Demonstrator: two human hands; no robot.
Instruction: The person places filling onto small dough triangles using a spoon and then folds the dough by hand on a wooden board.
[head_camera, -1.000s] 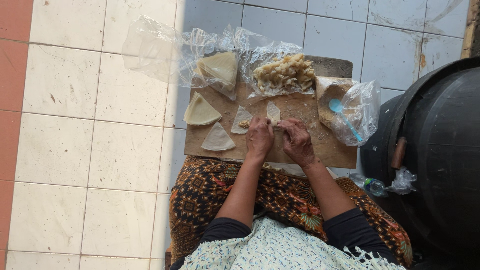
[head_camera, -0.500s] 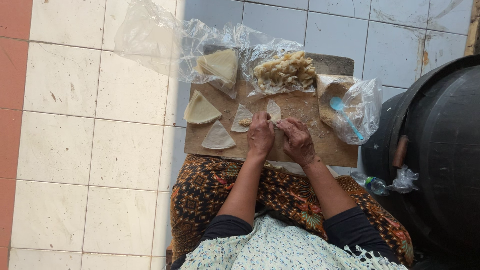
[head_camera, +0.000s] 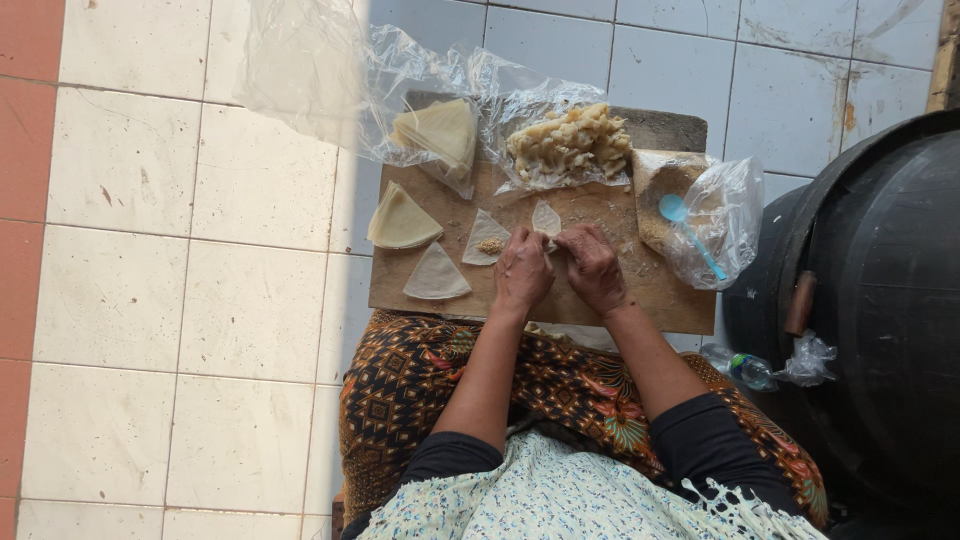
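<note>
A small pastry wrapper (head_camera: 546, 218) is pinched between the closed fingers of the left hand (head_camera: 522, 272) and right hand (head_camera: 592, 266) on a wooden board (head_camera: 660, 290). Triangular wrappers (head_camera: 436, 274) lie left; bagged fried pieces (head_camera: 570, 145) and a blue spoon (head_camera: 690, 232) lie beyond.
</note>
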